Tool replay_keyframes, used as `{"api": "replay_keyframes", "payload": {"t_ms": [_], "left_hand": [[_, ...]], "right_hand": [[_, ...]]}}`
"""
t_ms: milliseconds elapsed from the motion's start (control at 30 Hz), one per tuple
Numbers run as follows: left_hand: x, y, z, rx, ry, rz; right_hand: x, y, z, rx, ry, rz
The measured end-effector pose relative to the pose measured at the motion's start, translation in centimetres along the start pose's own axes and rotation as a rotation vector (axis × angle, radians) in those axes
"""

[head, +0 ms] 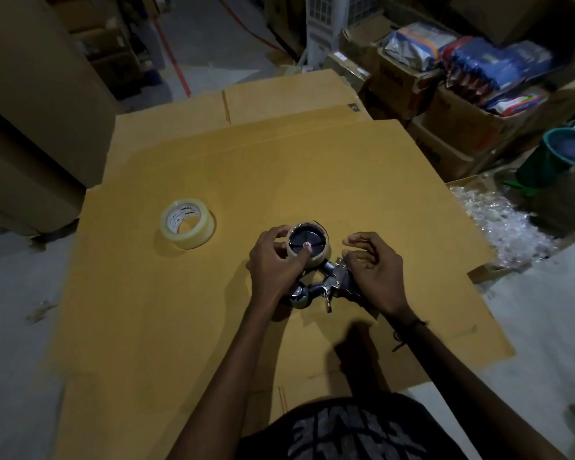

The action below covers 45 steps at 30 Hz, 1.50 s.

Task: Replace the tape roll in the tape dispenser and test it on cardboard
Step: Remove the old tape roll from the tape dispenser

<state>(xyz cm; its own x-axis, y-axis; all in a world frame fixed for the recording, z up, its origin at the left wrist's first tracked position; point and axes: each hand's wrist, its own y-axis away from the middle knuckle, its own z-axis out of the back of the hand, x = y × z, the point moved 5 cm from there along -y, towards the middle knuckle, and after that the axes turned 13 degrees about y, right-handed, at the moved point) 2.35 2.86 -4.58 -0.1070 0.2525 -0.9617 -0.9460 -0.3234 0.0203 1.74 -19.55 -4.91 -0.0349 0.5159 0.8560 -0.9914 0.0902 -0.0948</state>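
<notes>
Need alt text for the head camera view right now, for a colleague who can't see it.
Two bare hands work a tape dispenser lying on flat cardboard: the left hand grips the nearly empty roll on its hub, the right hand steadies the frame. A full clear tape roll sits apart, to the left.

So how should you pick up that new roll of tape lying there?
The tape roll lies flat on the cardboard sheet, hole facing up, nothing touching it. Come from above: probably thumb inside the hole, fingers on the outer wall, pinching one side of the ring.
</notes>
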Motion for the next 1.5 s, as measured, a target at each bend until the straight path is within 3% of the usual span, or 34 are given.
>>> {"api": "replay_keyframes", "payload": {"t_ms": [233,533,1033,1267,1500], "left_hand": [[-1.1,0.2,-1.0,0.148,-0.225,-0.049],[-2.4,-0.8,-1.6,0.136,-0.389,-0.060],[-7.4,-1.9,-0.7,0.142,-0.027,-0.345],[-6.2,-2.8,1.3,0.278,0.086,-0.244],[-5.4,-3.5,2.8,0.404,0.123,-0.250]], "right_hand": [[0.3,1.6,1.6,0.083,0.063,0.101],[-0.7,1.5,2.0,0.127,0.109,0.078],[2.2,0.3,2.4,-0.010,0.101,0.187],[1.9,-3.3,2.2,0.221,-0.028,0.105],[3.8,-4.8,0.4,0.420,-0.009,0.183]]}}
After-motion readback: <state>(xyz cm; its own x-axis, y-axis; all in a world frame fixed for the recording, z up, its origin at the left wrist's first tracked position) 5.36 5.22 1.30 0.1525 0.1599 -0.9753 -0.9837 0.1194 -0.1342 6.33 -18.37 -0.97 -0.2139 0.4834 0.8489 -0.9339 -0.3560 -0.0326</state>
